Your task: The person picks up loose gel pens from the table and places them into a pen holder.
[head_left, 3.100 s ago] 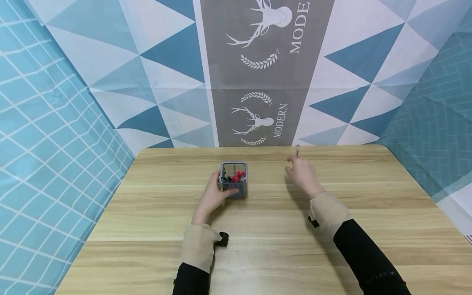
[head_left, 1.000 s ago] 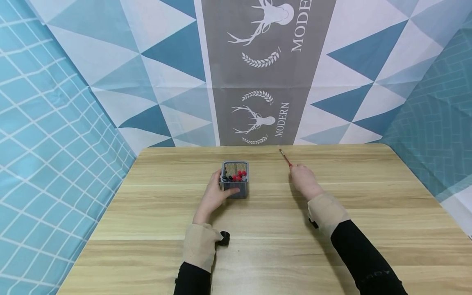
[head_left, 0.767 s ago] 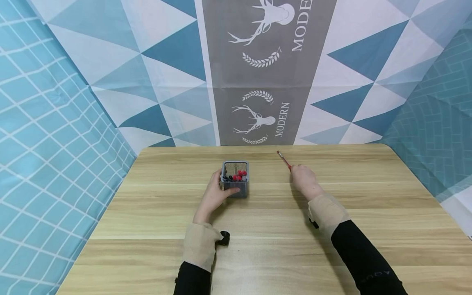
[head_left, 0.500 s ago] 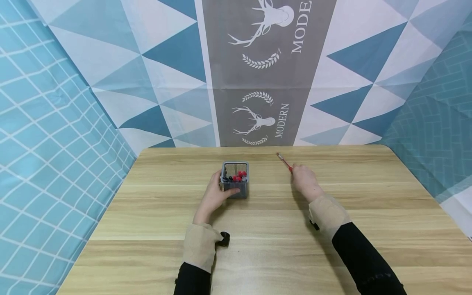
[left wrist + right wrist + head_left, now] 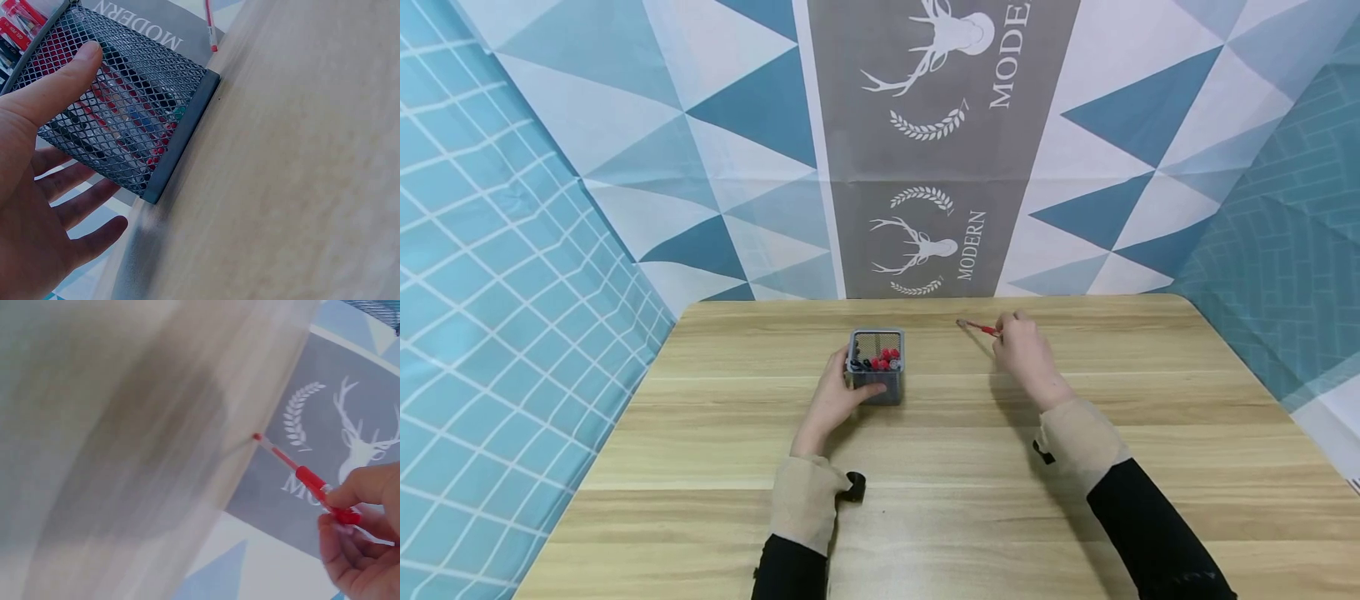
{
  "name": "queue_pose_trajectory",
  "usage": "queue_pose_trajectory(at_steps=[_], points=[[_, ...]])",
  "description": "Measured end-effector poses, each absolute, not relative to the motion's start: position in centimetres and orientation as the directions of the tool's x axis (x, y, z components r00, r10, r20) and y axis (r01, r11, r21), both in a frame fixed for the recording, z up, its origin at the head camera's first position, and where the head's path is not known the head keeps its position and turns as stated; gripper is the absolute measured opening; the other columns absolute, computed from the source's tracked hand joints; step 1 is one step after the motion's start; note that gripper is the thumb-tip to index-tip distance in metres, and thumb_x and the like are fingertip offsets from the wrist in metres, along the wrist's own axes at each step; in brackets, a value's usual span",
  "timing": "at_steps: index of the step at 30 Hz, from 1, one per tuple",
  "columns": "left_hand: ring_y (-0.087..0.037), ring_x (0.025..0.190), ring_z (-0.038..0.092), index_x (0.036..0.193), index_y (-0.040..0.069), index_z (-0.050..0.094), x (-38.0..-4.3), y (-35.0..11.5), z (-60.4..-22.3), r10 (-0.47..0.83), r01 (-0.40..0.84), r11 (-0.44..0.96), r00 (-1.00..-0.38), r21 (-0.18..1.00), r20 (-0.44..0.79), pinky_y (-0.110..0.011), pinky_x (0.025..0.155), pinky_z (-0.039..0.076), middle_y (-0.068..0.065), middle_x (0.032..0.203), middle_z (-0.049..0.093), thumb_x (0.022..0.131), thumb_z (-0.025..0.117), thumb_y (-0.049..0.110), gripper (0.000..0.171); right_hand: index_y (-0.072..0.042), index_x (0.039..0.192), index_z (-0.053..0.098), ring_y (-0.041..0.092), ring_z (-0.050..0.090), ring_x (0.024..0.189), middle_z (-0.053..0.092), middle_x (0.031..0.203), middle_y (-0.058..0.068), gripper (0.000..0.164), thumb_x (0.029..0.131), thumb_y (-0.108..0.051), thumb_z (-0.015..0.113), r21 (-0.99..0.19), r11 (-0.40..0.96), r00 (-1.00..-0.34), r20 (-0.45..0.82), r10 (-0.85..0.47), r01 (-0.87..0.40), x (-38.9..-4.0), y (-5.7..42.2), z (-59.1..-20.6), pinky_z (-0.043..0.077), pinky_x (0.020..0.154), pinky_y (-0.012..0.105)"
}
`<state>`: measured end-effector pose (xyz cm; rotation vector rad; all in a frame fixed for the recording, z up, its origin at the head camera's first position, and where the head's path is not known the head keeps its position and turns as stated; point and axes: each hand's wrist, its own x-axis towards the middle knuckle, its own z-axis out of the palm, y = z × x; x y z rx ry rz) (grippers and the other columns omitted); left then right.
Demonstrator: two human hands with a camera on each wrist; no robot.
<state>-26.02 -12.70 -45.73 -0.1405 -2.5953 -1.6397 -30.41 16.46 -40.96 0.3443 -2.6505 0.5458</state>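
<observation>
A dark mesh pen holder point(image 5: 886, 387) stands on the table, filled with red- and black-ended pens point(image 5: 883, 360). My left hand point(image 5: 835, 396) holds it from the left, thumb across the near side; in the left wrist view the thumb presses the mesh and the other fingers reach behind. Off to the right, my right hand point(image 5: 1026, 354) pinches a red gel pen point(image 5: 983, 327) between thumb and fingers near one end. In the right wrist view the pen point(image 5: 310, 479) shows a red grip and a clear barrel with a red end pointing away from the hand.
The wooden table point(image 5: 925, 483) ends at a patterned cloth backdrop point(image 5: 917, 242) just beyond both hands. Blue gridded cloth point(image 5: 512, 333) hangs on the left, teal cloth point(image 5: 1285, 250) on the right.
The pen in my right hand has swung from pointing away toward the backdrop to lying leftward, nearly level. My right hand has turned with it. The left hand and pen holder stay put.
</observation>
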Motion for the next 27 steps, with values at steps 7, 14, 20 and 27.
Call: queue_pose_trajectory(at_steps=[7,14,20,27], points=[[-0.028,0.127,0.036,0.138,0.008,0.035,-26.2,-12.8,-45.8,0.043,0.119,0.433,-0.993,0.893,0.112,-0.045,0.108,0.026,-0.010,0.136,0.040,0.066,0.081,0.027,0.087,0.006,0.084,0.060,0.027,0.052,0.061,0.056,0.076,0.017,0.008,0.077,0.003,0.057,-0.340,0.836,-0.774,0.615,-0.149,-0.431,-29.9,15.6,-39.7,0.046,0.051,0.036],[-0.028,0.127,0.036,0.138,0.008,0.035,-26.1,-12.8,-45.8,0.045,0.125,0.434,-0.992,0.892,0.117,-0.046,0.108,0.026,-0.011,0.135,0.040,0.067,0.080,0.026,0.086,0.003,0.090,0.061,0.023,0.057,0.068,0.058,0.082,0.014,0.012,0.078,0.003,0.059,-0.341,0.801,-0.701,0.701,-0.131,-0.491,-28.8,14.1,-37.8,0.051,0.057,0.032],[-0.028,0.126,0.037,0.138,0.011,0.035,-26.1,-12.8,-45.8,0.041,0.120,0.441,-0.993,0.889,0.113,-0.046,0.108,0.026,-0.011,0.135,0.040,0.067,0.080,0.025,0.085,0.002,0.095,0.062,0.023,0.059,0.076,0.059,0.087,0.013,0.015,0.079,0.002,0.060,-0.361,0.753,-0.653,0.748,-0.120,-0.551,-27.9,12.8,-36.4,0.053,0.067,0.032],[-0.028,0.127,0.036,0.138,0.010,0.035,-26.2,-12.8,-45.8,0.040,0.120,0.441,-0.993,0.889,0.114,-0.045,0.108,0.026,-0.011,0.136,0.039,0.067,0.080,0.026,0.086,0.000,0.103,0.064,0.022,0.062,0.078,0.059,0.086,0.012,0.022,0.082,0.002,0.058,-0.366,0.666,-0.576,0.809,-0.118,-0.650,-26.8,11.4,-35.0,0.054,0.072,0.030]])
